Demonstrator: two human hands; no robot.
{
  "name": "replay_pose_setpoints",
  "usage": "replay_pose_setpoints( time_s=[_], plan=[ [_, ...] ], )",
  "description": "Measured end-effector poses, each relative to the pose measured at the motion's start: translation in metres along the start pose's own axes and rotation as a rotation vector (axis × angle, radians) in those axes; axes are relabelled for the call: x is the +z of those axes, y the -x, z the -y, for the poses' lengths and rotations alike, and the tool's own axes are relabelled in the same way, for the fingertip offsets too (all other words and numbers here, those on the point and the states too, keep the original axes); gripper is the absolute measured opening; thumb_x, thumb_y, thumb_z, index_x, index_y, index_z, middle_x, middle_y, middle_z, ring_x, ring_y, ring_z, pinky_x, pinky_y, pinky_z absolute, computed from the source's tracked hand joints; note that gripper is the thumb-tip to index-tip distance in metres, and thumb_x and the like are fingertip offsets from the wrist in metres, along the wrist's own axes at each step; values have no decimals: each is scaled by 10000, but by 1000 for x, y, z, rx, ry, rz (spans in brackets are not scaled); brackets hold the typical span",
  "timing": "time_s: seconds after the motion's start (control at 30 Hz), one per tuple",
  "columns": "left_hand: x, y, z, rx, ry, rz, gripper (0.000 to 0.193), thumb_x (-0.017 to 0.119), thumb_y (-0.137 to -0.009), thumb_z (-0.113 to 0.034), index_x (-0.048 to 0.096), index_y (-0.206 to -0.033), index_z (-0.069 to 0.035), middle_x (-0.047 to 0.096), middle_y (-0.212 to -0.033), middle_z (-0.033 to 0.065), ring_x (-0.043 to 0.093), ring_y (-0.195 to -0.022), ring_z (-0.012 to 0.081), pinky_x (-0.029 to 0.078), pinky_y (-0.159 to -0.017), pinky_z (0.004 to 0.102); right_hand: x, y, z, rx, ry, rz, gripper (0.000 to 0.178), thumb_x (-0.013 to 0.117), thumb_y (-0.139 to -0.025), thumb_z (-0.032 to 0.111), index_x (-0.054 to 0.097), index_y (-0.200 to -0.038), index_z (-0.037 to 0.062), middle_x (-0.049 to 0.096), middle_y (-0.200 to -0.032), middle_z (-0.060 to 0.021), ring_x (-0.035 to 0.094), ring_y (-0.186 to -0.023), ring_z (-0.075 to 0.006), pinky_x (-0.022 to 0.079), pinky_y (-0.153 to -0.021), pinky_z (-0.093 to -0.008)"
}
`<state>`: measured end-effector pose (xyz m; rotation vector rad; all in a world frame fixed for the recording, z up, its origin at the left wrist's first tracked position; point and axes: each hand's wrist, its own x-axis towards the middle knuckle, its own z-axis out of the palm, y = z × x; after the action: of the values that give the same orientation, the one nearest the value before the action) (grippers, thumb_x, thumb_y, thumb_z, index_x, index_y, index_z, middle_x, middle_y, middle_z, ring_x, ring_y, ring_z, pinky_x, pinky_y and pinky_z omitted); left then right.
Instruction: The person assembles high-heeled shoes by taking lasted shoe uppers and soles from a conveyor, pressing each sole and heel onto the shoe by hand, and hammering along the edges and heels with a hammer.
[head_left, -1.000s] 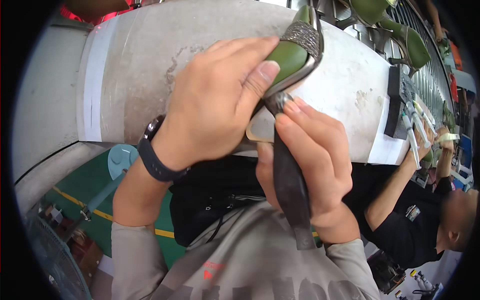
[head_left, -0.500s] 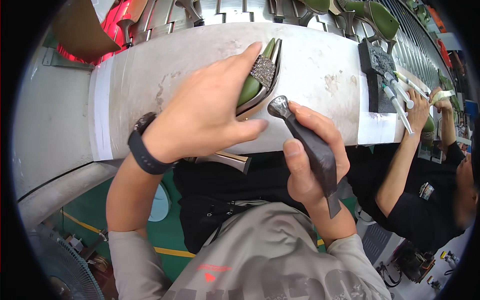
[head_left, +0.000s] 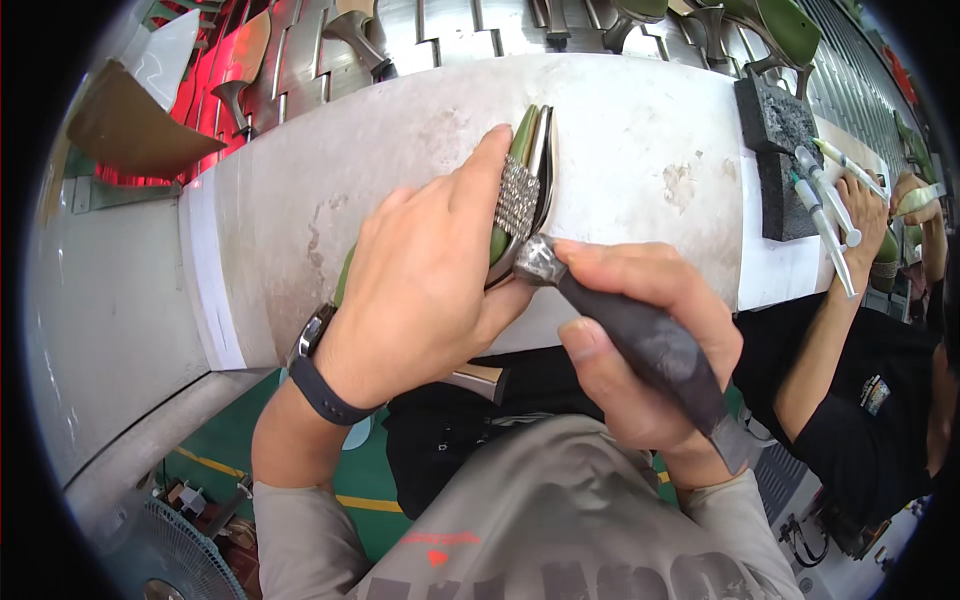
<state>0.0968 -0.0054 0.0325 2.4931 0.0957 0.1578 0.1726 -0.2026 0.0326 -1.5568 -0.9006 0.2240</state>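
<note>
A green high-heeled shoe (head_left: 497, 245) with a glittering band (head_left: 517, 197) across it lies on its side on the pale worktop. My left hand (head_left: 425, 255) wraps over the shoe, fingers toward its toe and thumb near the sole edge. The heel (head_left: 478, 380) sticks out below my wrist, past the worktop's front edge. My right hand (head_left: 650, 340) is closed round a dark hammer (head_left: 640, 335) with a rounded metal face and a flat, narrow tail. That metal face is at the shoe's sole edge, close to my left thumb; whether it touches the shoe I cannot tell.
A slatted metal conveyor (head_left: 440, 35) carrying more green shoes runs behind the pale worktop (head_left: 640, 130). To the right stand a dark foam block (head_left: 785, 195) and several syringes (head_left: 825, 220). A co-worker's arm (head_left: 835, 270) reaches in there. A fan (head_left: 180, 560) stands at lower left.
The hammer's metal face has moved left and down to the shoe's sole edge. My left hand and the shoe have shifted lower in the picture and turned more upright, as the view has moved too.
</note>
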Motion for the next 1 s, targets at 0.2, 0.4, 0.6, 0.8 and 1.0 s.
replay_pose_setpoints(
  time_s=[0.2, 0.4, 0.6, 0.8, 1.0],
  plan=[
    [3, -8, -3, 24, -4, -5, 964, 850, -713, -90, 385, -1545, 50, 674, -1054, 245, 643, -923, 464, 510, -820, 500, -5, 4, -24, 10, -136, -75, 369, 781, -833, -40, 684, -1189, -30, 744, -1139, -218, 753, -1039, -289, 590, -922, -354],
    [0, -8, -6, 4, -33, 29, 983, 869, -708, -92, 382, -1550, 54, 671, -1094, 228, 645, -940, 437, 511, -833, 485, -30, -22, -29, 10, -207, 124, 348, 787, -830, -17, 702, -1168, -20, 755, -1139, -191, 752, -1040, -285, 593, -931, -370],
    [0, -12, -7, -8, -23, 60, 1003, 876, -706, -106, 370, -1555, 63, 672, -1113, 221, 642, -945, 428, 510, -844, 479, -26, -22, -44, 36, -288, 40, 336, 788, -817, -21, 714, -1144, -26, 763, -1100, -180, 764, -996, -273, 604, -890, -360],
    [-3, -12, -8, -30, -50, 89, 1023, 886, -698, -114, 362, -1557, 66, 669, -1182, 229, 642, -954, 432, 509, -857, 476, -39, -40, -38, 124, -296, 138, 320, 752, -870, 106, 664, -1124, -68, 733, -1125, -249, 712, -1082, -317, 551, -993, -425],
    [-1, -7, -3, 40, -47, 18, 1031, 888, -704, -128, 348, -1560, 69, 664, -1208, 240, 643, -966, 432, 505, -866, 468, -51, -89, -41, 219, -105, 239, 310, 713, -907, 143, 684, -1139, -60, 754, -1126, -199, 729, -1026, -236, 574, -957, -371]
  ],
)
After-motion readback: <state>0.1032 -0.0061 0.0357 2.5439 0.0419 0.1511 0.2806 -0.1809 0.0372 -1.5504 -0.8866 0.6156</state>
